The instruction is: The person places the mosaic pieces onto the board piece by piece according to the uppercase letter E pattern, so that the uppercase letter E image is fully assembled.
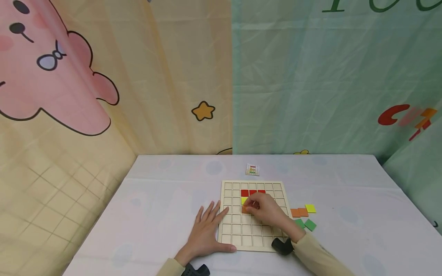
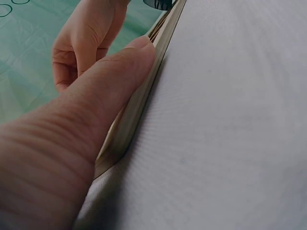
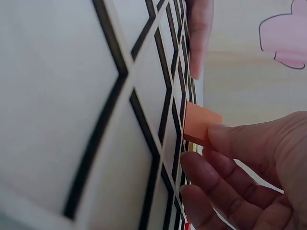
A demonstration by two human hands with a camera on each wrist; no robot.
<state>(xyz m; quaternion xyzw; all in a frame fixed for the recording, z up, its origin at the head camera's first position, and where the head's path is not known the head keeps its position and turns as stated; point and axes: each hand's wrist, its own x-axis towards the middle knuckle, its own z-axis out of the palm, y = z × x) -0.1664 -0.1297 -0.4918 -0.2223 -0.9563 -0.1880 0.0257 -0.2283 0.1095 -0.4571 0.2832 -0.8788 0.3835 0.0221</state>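
A pale wooden grid board (image 1: 252, 248) lies on the table. My right hand (image 1: 266, 209) pinches an orange square tile (image 3: 199, 123) between thumb and fingers. In the right wrist view that tile stands tilted, one edge right at the grid, just below a yellow tile (image 1: 243, 200) lying in a cell. Above the yellow one is a row of red tiles (image 1: 244, 193), partly covered by the right hand. My left hand (image 1: 204, 237) is spread along the board's left side, its fingertips at the left rim. Its thumb (image 2: 127, 62) rests on the near rim.
Right of the board lie loose orange tiles (image 1: 303, 212), a yellow tile (image 1: 310, 208) and green tiles (image 1: 310, 225), near the right forearm. Behind the board is a small card with a coloured grid pattern (image 1: 252, 169). Printed curtains (image 1: 179, 76) hang beyond the table's far edge.
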